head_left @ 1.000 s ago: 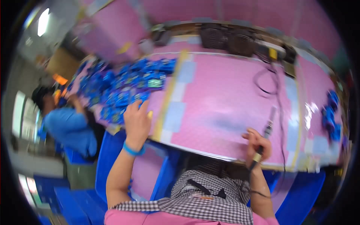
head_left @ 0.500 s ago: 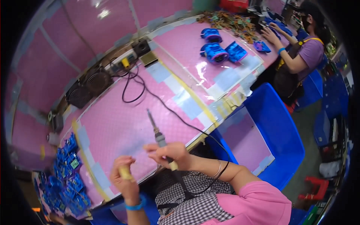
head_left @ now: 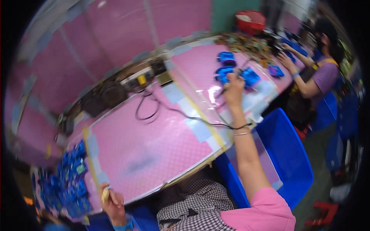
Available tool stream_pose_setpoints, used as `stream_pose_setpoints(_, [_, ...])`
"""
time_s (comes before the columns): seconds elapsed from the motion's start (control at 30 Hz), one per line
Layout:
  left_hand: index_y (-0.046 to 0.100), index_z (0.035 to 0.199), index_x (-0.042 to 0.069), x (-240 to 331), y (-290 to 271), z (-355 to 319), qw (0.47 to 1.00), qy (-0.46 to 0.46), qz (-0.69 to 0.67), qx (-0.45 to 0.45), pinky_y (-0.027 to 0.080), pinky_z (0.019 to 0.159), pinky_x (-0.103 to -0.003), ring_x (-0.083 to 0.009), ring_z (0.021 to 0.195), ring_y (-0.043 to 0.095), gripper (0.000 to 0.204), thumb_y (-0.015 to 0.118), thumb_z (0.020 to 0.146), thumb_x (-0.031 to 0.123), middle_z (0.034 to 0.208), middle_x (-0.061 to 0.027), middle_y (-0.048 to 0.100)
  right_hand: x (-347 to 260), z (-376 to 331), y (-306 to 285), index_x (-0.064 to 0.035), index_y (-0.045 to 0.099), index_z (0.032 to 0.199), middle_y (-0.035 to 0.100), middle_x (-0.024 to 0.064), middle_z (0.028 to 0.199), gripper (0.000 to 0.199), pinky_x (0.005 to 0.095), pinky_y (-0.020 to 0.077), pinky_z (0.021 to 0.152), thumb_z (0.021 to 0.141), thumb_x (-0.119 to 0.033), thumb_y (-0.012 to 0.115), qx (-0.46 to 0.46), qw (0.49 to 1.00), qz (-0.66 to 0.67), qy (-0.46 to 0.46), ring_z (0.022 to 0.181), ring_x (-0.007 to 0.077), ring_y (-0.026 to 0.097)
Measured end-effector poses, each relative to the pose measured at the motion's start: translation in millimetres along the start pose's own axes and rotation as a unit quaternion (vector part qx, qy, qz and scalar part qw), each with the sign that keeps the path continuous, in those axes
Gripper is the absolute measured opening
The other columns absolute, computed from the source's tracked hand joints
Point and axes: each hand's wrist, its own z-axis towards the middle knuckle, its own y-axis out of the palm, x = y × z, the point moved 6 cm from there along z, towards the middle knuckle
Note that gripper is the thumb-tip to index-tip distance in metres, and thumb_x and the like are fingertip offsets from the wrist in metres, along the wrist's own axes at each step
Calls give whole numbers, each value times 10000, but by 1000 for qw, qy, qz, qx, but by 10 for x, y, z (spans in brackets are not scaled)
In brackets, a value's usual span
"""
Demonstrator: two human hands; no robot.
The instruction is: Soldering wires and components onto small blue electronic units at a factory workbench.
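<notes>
My right hand (head_left: 234, 92) is stretched out over the far part of the pink-covered table, closed on a soldering iron (head_left: 239, 72) that is mostly hidden and blurred. It is beside a group of blue moulded parts: one upper blue part (head_left: 226, 57), one partly behind my fingers, and another blue part (head_left: 251, 78) to the right. My left hand (head_left: 113, 204) hangs at the table's near left edge, fingers loosely curled and apart, with a yellow cover (head_left: 105, 195) on one finger. No object shows in it. Near it lies a heap of blue parts (head_left: 73, 173).
A black cord (head_left: 185, 114) runs from a power strip (head_left: 137, 79) at the back to my right wrist. An open blue bin (head_left: 287, 150) stands right of me. Loose small pieces (head_left: 254, 50) lie at the far end, where a co-worker (head_left: 325, 77) handles blue parts.
My right hand has moved from in front of me, far and to the right, with the soldering iron, onto the blue parts. My left hand has dropped down and left. The whole view has shifted.
</notes>
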Motion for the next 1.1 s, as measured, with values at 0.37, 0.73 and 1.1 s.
stream_pose_setpoints(0.37, [601, 1066, -5, 17, 340, -16, 995, -56, 86, 18, 301, 483, -230, -52, 528, 387, 224, 484, 985, 168, 686, 19, 473, -1933, -665, -666, -70, 477, 839, 614, 138, 1214, 340, 365, 445, 804, 650, -23, 756, -206, 921, 312, -108, 915, 296, 555])
stream_pose_setpoints(0.73, [670, 1004, 2, 662, -444, 381, 635, 331, 642, 274, 443, 677, -435, -378, 746, 551, 182, 579, 858, 62, 823, -198, 577, -3006, -1097, -618, -49, 479, 777, 677, 129, 915, 306, 384, 452, 629, 647, -13, 754, -429, 827, 260, -256, 718, 284, 551])
stream_pose_setpoints(1.1, [683, 1033, 39, 868, -876, 892, 574, 277, 711, 297, 448, 662, -432, -327, 754, 565, 220, 621, 838, 120, 830, -172, 595, -2993, -909, -503, -41, 490, 725, 703, 159, 950, 294, 322, 497, 595, 692, -36, 782, -348, 822, 382, -239, 699, 263, 660])
